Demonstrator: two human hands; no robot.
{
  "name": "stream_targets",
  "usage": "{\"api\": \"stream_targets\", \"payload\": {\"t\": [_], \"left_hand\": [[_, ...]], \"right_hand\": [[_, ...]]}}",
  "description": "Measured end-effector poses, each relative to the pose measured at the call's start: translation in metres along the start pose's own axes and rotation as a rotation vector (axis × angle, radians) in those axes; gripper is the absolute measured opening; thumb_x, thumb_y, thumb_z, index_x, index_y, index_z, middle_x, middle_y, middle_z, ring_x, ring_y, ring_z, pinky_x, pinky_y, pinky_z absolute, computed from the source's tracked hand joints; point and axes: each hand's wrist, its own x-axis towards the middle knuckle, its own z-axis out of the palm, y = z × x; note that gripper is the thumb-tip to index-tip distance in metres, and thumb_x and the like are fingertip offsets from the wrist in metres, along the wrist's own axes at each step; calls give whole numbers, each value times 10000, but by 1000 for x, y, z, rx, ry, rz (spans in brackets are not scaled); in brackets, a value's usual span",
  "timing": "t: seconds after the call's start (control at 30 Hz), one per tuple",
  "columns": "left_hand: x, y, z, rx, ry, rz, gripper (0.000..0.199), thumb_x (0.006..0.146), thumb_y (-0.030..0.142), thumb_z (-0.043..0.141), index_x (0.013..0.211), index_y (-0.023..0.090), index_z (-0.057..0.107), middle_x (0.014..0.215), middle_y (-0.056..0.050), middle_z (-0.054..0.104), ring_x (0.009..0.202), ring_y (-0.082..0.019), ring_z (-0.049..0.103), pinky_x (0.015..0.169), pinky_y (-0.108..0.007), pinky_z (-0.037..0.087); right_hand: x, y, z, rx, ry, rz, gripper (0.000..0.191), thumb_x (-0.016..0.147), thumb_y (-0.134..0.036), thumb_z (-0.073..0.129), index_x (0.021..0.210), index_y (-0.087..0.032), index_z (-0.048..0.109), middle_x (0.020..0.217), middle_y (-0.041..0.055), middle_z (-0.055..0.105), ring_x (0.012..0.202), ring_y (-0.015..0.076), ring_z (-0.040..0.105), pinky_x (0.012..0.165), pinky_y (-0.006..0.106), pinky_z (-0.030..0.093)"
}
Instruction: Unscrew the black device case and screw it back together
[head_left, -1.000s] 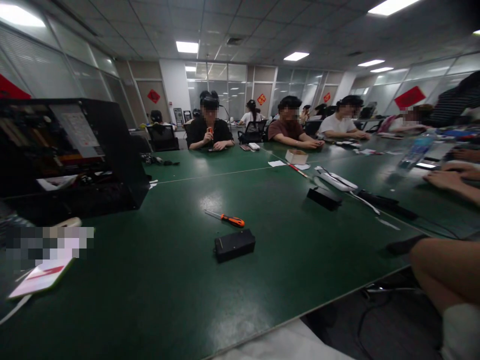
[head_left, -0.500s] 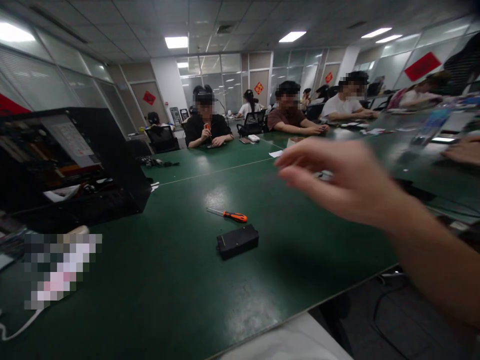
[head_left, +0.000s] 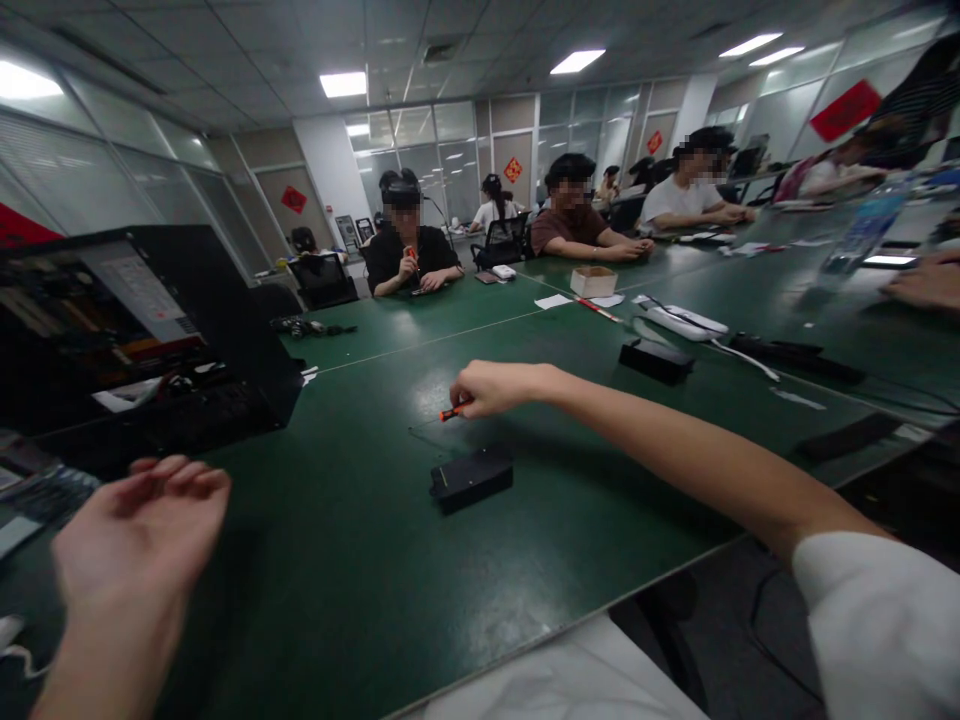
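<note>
Right hand [head_left: 499, 385] has dropped from mid-air onto the orange-and-black screwdriver [head_left: 452, 411] since half a second ago; left hand [head_left: 150, 520] has come into frame. Left to right: open-sided computer case [head_left: 225, 310] at far left of the green table [head_left: 360, 600]. Left hand is raised just in front of it, fingers loosely curled, wide gap to thumb, nothing visible in the grasp. Screwdriver is mid-table, shaft pointing left; can't tell if the tip touches the surface. Black rectangular box [head_left: 472, 478] sits just nearer the camera than the screwdriver, untouched. Right hand's fingers are closed round the screwdriver handle, most of it hidden. Further right: small cardboard box [head_left: 589, 286], second black box [head_left: 657, 362], white power strip [head_left: 686, 320] just behind that, then a plastic bottle [head_left: 866, 225].
</note>
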Motion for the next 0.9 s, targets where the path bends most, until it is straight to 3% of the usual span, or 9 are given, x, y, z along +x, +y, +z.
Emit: {"api": "stream_targets", "payload": {"t": [0.03, 0.07, 0.1, 0.17, 0.27, 0.37, 0.5, 0.7, 0.9], "left_hand": [[-3, 2, 23, -106, 3, -27, 324, 719, 383, 653, 684, 177, 405, 559, 41, 386, 581, -102, 372, 582, -270, 396], [-8, 3, 48, -116, -74, -10, 248, 744, 364, 668, 737, 194, 488, 627, 38, 488, 631, -118, 470, 626, -295, 451], [-16, 3, 71, -45, -215, 51, 182, 779, 354, 678, 824, 204, 584, 741, 19, 601, 720, -147, 564, 704, -333, 503], [-36, -1, 112, 161, -629, 191, 283, 820, 368, 703, 1052, 208, 687, 1028, -45, 716, 954, -223, 661, 884, -405, 534], [-60, -17, 146, 280, -860, 268, 433, 832, 389, 721, 1219, 199, 678, 1161, -101, 734, 1041, -270, 685, 882, -409, 554], [-69, -37, 151, 292, -879, 313, 423, 816, 355, 755, 1204, 196, 698, 1163, -101, 748, 1053, -270, 694, 952, -419, 534], [-71, -53, 143, 287, -952, 299, 381, 816, 346, 768, 1166, 202, 730, 1132, -74, 765, 1016, -252, 713, 917, -375, 540], [-79, -52, 146, 319, -981, 328, 451, 819, 368, 772, 1236, 206, 719, 1205, -68, 763, 1064, -265, 721, 956, -370, 542], [-81, -50, 146, 354, -958, 323, 429, 835, 381, 741, 1228, 209, 733, 1080, -44, 797, 853, -232, 749, 813, -328, 578]], "right_hand": [[-4, 0, -13, 12, 45, -23, 309, 907, -309, 613, 1115, -119, 742, 1013, 110, 754, 822, 162, 650, 686, 252, 419], [-8, 0, -28, 30, 105, -54, 295, 902, -321, 628, 1087, -123, 745, 1000, 97, 753, 816, 155, 643, 686, 248, 419], [-14, -1, -42, 40, 164, -85, 279, 888, -337, 654, 1049, -128, 748, 969, 83, 751, 800, 149, 634, 680, 245, 415], [-27, -4, -68, 35, 251, -124, 273, 878, -379, 681, 986, -137, 745, 884, 51, 736, 736, 133, 606, 647, 243, 393], [-49, -16, -90, -20, 318, -110, 338, 911, -460, 649, 932, -133, 732, 786, 31, 696, 657, 111, 552, 597, 247, 346], [-64, -32, -94, -55, 335, -114, 363, 914, -487, 650, 879, -133, 724, 728, 17, 668, 616, 97, 515, 578, 250, 322], [-68, -45, -88, -63, 285, -150, 362, 895, -505, 676, 842, -149, 724, 645, -11, 635, 559, 87, 493, 562, 250, 323], [-60, -39, -83, -10, 169, -63, 334, 876, -482, 697, 810, -156, 731, 620, -3, 658, 551, 102, 560, 570, 252, 360], [-53, -32, -81, 28, 167, -84, 340, 865, -484, 701, 813, -149, 726, 637, 2, 678, 564, 104, 595, 554, 232, 360]]}}
